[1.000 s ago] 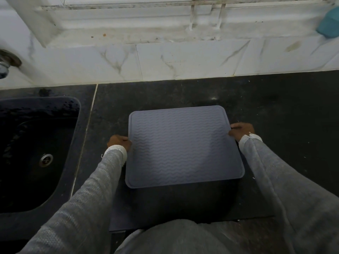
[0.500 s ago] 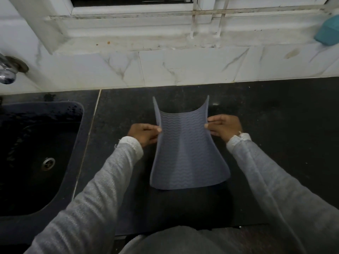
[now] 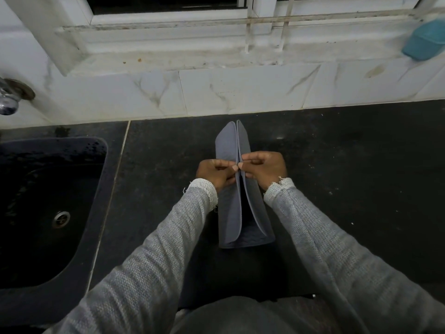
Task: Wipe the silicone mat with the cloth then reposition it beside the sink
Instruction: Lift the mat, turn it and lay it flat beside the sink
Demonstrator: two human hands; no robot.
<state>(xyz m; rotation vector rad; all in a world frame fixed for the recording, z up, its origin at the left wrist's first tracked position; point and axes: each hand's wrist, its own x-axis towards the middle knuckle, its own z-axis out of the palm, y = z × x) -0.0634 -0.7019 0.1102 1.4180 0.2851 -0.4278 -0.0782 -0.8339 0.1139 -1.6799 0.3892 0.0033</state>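
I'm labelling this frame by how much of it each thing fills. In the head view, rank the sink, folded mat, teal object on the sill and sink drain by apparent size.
Largest to smallest:
1. sink, partly cut off at the left edge
2. mat
3. teal object, partly cut off
4. drain

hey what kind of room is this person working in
Most likely a home kitchen. A dark sink with a drain is set into a black stone counter, a tap comes out of the marble-look tiled wall, and both hands pinch a folded grey silicone mat on the counter.
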